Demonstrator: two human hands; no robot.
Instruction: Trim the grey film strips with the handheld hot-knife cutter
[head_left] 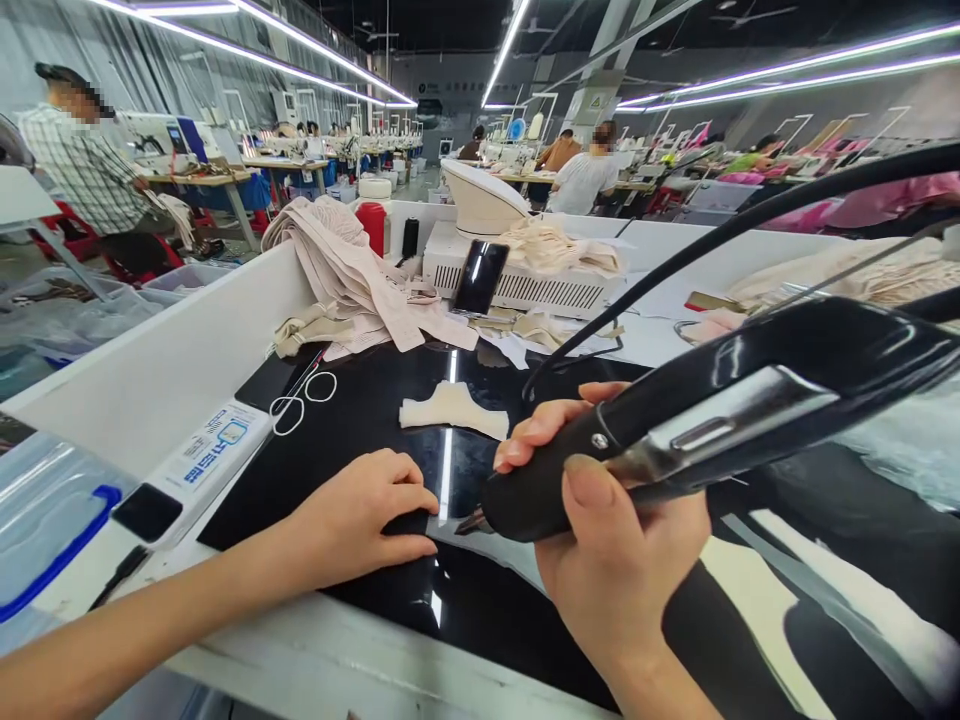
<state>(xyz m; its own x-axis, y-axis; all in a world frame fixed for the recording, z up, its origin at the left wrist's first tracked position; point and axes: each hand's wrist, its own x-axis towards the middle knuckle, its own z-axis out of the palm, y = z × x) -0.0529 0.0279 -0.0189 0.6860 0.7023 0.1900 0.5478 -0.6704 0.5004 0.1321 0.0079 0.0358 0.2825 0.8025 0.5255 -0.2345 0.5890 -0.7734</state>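
My right hand [622, 550] is wrapped round a black corded handheld tool [675, 420] with a shiny metal lever on its side. The tool's small pointed metal tip is low over the glossy black work surface [360, 400]. A thin greyish strip [495, 550] lies under the tip and runs toward my right hand. My left hand [367, 520] rests on the surface left of the tip, thumb and forefinger apart, with nothing visible between them. Just beyond the hands lies a cream shaped fabric piece [454, 408], apart from both.
Pale fabric strips [345, 260] are heaped at the back left. A phone [480, 278] leans on a white vented machine [525, 285]. A white box [214, 455] and looped cord [289, 410] lie left. Cream pieces [757, 610] lie right. The tool's cable [720, 235] arches overhead. Other people sit behind.
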